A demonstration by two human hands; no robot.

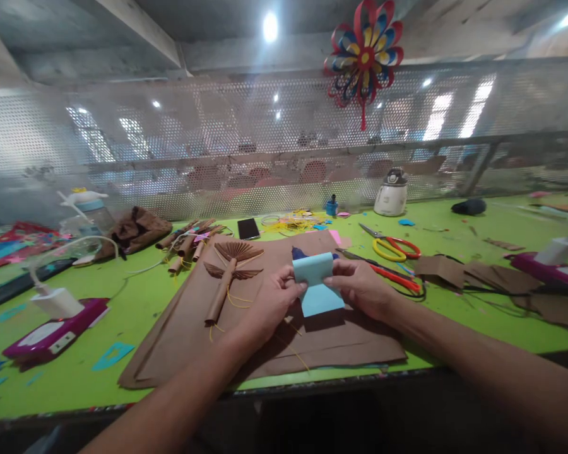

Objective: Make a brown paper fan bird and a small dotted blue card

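Note:
A light-blue piece of paper [322,300], bent over at its top, is held up between my two hands. Its left edge is pinched by my left hand [284,289], and its right edge by my right hand [357,284]. Something dark blue [298,253] shows behind the paper's upper edge; its kind is hidden. Beneath lies a stack of brown paper sheets [170,340]. On that stack, left of my hands, rests a rolled brown-paper figure [221,291] with pleated fan parts and yellow string.
Scissors with yellow and orange handles [390,247] and red-handled scissors [392,277] lie to the right. Brown paper pieces [492,277] are farther right. Purple power strips [57,331] stand at both sides. A phone [248,229], a white jug [390,194] and rolled brown tubes [184,244] sit behind.

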